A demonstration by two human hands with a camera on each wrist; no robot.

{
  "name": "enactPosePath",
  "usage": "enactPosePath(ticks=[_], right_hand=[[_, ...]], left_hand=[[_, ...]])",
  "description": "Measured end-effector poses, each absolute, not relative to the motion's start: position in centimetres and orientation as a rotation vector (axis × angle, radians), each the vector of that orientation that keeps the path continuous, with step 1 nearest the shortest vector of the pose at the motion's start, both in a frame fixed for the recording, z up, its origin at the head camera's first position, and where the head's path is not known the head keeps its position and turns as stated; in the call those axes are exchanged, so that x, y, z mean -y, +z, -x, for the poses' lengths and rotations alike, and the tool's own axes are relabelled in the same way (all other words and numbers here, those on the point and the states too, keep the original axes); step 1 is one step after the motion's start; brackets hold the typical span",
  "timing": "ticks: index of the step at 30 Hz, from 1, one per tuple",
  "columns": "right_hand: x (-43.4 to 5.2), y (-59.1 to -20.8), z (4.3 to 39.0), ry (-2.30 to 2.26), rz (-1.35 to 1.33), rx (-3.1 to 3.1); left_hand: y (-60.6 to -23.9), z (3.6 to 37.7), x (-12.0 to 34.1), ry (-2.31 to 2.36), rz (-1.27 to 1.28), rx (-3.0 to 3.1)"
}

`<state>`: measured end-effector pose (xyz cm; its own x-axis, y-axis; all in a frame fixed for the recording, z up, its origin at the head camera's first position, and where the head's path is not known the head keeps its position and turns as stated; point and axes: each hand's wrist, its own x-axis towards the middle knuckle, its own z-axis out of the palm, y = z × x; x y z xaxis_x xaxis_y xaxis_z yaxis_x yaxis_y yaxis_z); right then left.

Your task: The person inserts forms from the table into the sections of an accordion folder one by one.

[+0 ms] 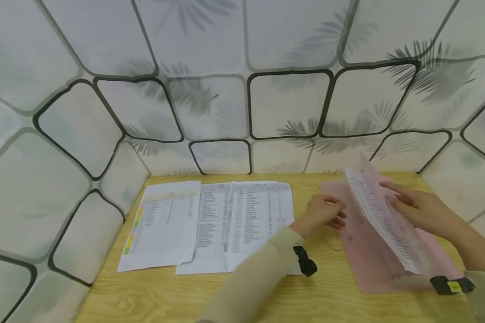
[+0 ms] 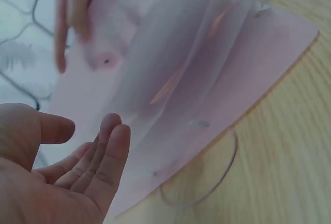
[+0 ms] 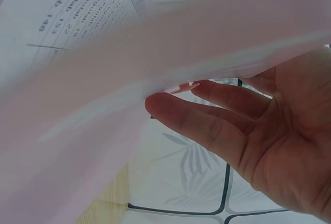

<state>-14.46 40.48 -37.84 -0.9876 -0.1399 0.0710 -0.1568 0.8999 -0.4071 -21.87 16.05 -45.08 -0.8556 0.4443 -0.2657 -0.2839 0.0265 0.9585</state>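
On the right of the table lies a pink document folder (image 1: 361, 264) with its cover lifted. A printed sheet (image 1: 376, 215) stands up with the cover, tilted. My right hand (image 1: 424, 211) holds the raised cover, thumb near its edge in the right wrist view; the exact grip is partly hidden by the folder. Beside the folder's left edge is my left hand (image 1: 323, 213), its fingers loosely bent with nothing between them. In the left wrist view, that hand's palm (image 2: 51, 177) faces up by the folder, and a thin string loop (image 2: 235, 157) sticks out from the folder's edge.
Printed papers (image 1: 258, 215) lie overlapping in the middle of the wooden table (image 1: 145, 291). Another sheet (image 1: 161, 242) with coloured strips on its left edge overlaps them. Patterned walls (image 1: 218, 107) stand close behind and at the sides.
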Motion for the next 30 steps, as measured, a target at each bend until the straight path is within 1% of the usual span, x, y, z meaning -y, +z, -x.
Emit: enactPosePath(ticks=[8,13,22,30], right_hand=[[-40.4,-37.9,15.0,0.641,-0.246,3.037],[-40.3,-37.9,15.2,0.665,-0.233,3.073],[-40.5,-38.2,15.0,0.665,-0.219,3.107],[-40.3,-38.2,15.2,0.658,-0.222,3.111]], left_hand=[[-44.9,25.1,-8.8,1.830,-0.132,-1.848],[-44.8,26.4,-3.9,1.804,-0.107,-1.910],[-45.2,27.3,3.7,1.706,-0.062,-2.079],[-45.3,27.5,7.9,1.684,0.022,-2.170]])
